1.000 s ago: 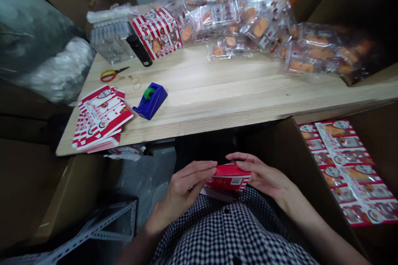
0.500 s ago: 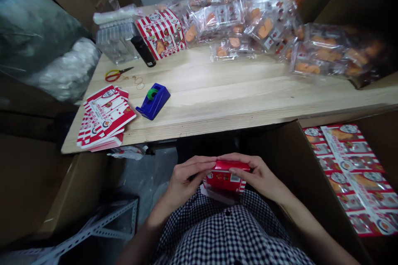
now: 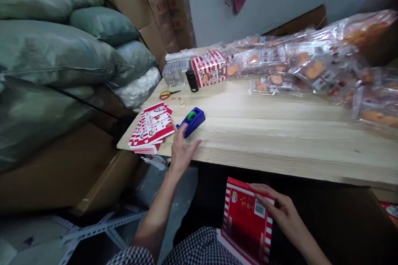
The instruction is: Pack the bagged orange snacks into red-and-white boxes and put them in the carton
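Note:
My left hand (image 3: 183, 152) is open above the front edge of the wooden table (image 3: 264, 140), fingers spread, close to a blue tape dispenser (image 3: 191, 122) with a green roll. Its nearest neighbour on the other side is a stack of flat red-and-white printed cartons (image 3: 151, 127). My right hand (image 3: 276, 211) grips the upper edge of a red-and-white cardboard carton (image 3: 245, 225) below the table. A barcode shows on that carton, and its lower end runs out of view.
Farther along the table are red-handled scissors (image 3: 169, 95), rubber bands (image 3: 182, 102), a black cylinder (image 3: 192, 80), a made-up carton (image 3: 209, 68), clear plastic trays (image 3: 175, 72) and many bagged orange biscuits (image 3: 298, 70). Large grey-green sacks (image 3: 56, 54) and cardboard boxes (image 3: 130, 0) stand left.
My view has swung up and away from my lap. My left hand has let go of the carton and moved forward to the table. The right hand still holds the carton, now further right.

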A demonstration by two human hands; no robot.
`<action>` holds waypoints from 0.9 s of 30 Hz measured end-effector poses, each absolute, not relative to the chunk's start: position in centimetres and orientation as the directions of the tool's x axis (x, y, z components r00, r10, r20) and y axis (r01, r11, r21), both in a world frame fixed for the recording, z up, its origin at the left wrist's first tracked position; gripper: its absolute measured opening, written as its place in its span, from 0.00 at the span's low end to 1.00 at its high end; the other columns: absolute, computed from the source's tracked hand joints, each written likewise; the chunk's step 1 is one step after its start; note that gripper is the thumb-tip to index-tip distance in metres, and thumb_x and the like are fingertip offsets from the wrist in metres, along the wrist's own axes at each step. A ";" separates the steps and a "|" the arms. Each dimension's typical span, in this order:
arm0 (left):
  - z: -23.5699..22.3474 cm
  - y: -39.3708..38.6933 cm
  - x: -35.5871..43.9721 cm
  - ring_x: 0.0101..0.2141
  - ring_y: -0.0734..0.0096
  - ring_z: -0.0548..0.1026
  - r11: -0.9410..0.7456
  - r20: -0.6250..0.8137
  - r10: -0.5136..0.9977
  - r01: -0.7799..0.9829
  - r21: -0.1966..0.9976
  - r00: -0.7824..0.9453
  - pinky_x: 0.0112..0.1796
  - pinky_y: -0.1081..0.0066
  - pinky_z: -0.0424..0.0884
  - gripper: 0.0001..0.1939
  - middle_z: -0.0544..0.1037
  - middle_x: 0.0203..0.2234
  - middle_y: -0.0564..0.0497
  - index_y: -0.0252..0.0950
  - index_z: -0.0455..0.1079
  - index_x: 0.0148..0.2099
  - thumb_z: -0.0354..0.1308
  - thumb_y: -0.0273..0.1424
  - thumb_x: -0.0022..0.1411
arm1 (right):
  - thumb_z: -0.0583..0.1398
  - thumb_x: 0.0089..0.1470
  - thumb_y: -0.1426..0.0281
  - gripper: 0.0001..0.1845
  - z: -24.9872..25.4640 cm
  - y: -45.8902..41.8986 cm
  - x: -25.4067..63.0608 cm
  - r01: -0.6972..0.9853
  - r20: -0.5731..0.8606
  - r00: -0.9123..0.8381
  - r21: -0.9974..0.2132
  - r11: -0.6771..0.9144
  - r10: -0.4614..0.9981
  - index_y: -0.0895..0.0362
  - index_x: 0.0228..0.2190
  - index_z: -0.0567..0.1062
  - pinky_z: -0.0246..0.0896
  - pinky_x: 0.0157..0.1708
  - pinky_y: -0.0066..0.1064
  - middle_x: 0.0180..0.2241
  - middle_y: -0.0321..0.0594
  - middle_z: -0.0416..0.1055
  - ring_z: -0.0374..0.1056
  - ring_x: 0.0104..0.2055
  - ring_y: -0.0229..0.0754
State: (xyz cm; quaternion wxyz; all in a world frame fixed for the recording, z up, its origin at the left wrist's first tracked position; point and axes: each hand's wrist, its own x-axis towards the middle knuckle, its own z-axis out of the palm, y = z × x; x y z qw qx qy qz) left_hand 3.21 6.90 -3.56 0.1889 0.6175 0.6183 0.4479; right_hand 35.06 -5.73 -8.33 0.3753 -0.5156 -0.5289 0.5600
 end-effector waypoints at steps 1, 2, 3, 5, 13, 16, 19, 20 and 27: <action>-3.5 8.6 1.9 0.64 0.50 0.61 -0.119 0.361 0.904 0.675 0.728 -0.230 0.63 0.51 0.56 0.41 0.62 0.64 0.36 0.35 0.56 0.67 0.69 0.35 0.55 | 0.62 0.58 0.56 0.16 -8.4 -5.8 35.0 0.127 -0.181 -0.182 -0.979 -0.159 0.966 0.48 0.44 0.82 0.64 0.57 0.49 0.51 0.46 0.77 0.70 0.56 0.56; -3.6 10.1 0.9 0.64 0.48 0.59 -0.068 0.344 0.906 0.719 0.692 -0.245 0.63 0.50 0.54 0.43 0.61 0.63 0.34 0.33 0.56 0.66 0.70 0.33 0.53 | 0.62 0.58 0.56 0.16 -8.3 -5.9 34.9 0.128 -0.176 -0.177 -0.980 -0.154 0.968 0.49 0.43 0.83 0.65 0.57 0.47 0.51 0.46 0.77 0.71 0.56 0.56; -3.8 11.3 0.1 0.63 0.47 0.60 -0.022 0.306 0.917 0.734 0.679 -0.256 0.62 0.49 0.55 0.41 0.64 0.61 0.34 0.33 0.56 0.65 0.69 0.31 0.52 | 0.62 0.58 0.55 0.16 -8.1 -6.0 34.7 0.127 -0.165 -0.170 -0.981 -0.145 0.971 0.49 0.42 0.83 0.66 0.56 0.46 0.50 0.46 0.78 0.72 0.55 0.56; -4.3 13.0 -0.8 0.57 0.49 0.67 0.024 0.228 0.942 0.727 0.686 -0.245 0.58 0.50 0.60 0.35 0.70 0.54 0.37 0.34 0.61 0.60 0.68 0.28 0.52 | 0.63 0.57 0.55 0.16 -7.5 -6.1 34.4 0.119 -0.136 -0.150 -0.986 -0.119 0.979 0.49 0.41 0.84 0.70 0.53 0.41 0.48 0.46 0.79 0.73 0.53 0.55; -3.5 16.2 -1.9 0.30 0.65 0.73 0.096 0.003 0.983 0.533 0.841 -0.182 0.37 0.66 0.69 0.14 0.76 0.26 0.51 0.35 0.72 0.32 0.66 0.40 0.50 | 0.64 0.56 0.58 0.14 -5.6 -6.3 34.6 0.143 -0.029 -0.094 -0.990 -0.016 0.995 0.47 0.41 0.84 0.72 0.50 0.35 0.46 0.45 0.80 0.75 0.51 0.51; -2.6 17.4 -2.5 0.26 0.68 0.72 0.169 -0.119 0.982 0.396 0.903 -0.148 0.33 0.68 0.68 0.16 0.76 0.22 0.50 0.32 0.73 0.27 0.67 0.41 0.47 | 0.64 0.56 0.59 0.13 -5.4 -6.6 34.5 0.152 -0.009 -0.098 -0.988 0.006 0.995 0.47 0.41 0.84 0.71 0.51 0.35 0.47 0.44 0.80 0.75 0.51 0.51; -2.1 17.5 -2.7 0.27 0.68 0.74 0.205 -0.178 0.976 0.262 0.943 -0.122 0.32 0.68 0.70 0.18 0.79 0.25 0.46 0.31 0.74 0.27 0.70 0.41 0.41 | 0.65 0.56 0.60 0.13 -4.9 -6.8 34.6 0.142 -0.002 -0.062 -0.990 0.007 0.998 0.47 0.42 0.84 0.71 0.51 0.33 0.47 0.43 0.80 0.75 0.51 0.50; -2.1 17.3 -2.7 0.28 0.67 0.75 0.204 -0.181 0.976 0.221 0.954 -0.120 0.33 0.67 0.70 0.19 0.80 0.28 0.45 0.31 0.75 0.28 0.70 0.42 0.40 | 0.65 0.56 0.60 0.13 -4.6 -6.8 34.7 0.133 0.001 -0.033 -0.991 0.005 0.999 0.47 0.42 0.84 0.71 0.51 0.33 0.48 0.43 0.79 0.75 0.51 0.49; -3.9 14.1 -2.3 0.39 0.63 0.78 0.079 -0.070 0.979 0.039 0.996 -0.193 0.43 0.64 0.72 0.19 0.80 0.45 0.37 0.32 0.71 0.25 0.68 0.44 0.43 | 0.68 0.52 0.61 0.13 -1.6 -5.3 35.7 0.108 0.026 0.148 -0.994 0.010 0.989 0.47 0.41 0.83 0.69 0.53 0.30 0.48 0.40 0.79 0.74 0.52 0.48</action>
